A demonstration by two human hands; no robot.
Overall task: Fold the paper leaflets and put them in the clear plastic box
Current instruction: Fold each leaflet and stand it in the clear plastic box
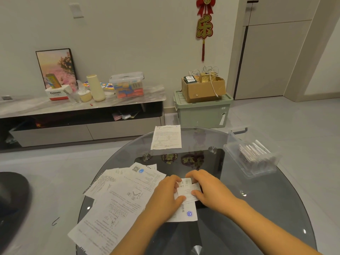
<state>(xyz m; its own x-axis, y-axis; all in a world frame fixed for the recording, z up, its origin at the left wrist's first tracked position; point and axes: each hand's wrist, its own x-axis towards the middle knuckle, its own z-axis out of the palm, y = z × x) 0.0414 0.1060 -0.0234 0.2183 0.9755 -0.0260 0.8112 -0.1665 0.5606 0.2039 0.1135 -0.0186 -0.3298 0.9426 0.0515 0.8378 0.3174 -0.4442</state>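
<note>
Your left hand (165, 196): pressed down on the small white folded paper leaflet (188, 190), thumb pinning its near edge; your fingers hide its left part.
Your right hand (206, 188): pinching the same leaflet from the right, fingers curled over its far edge.
Folded leaflet: lies on the round smoked-glass table (257, 208), on top of a white leaflet with a blue round logo (186, 212), half covered by your left wrist.
Loose unfolded printed sheets (117, 201): fanned just left of your hands; the nearest corner hangs over the table edge, print too small to read.
Single printed sheet (166, 138): flat at the far rim, well apart.
Clear plastic box (252, 159): far right on the table, lid open, white folded leaflets standing inside; how many, you cannot tell.
</note>
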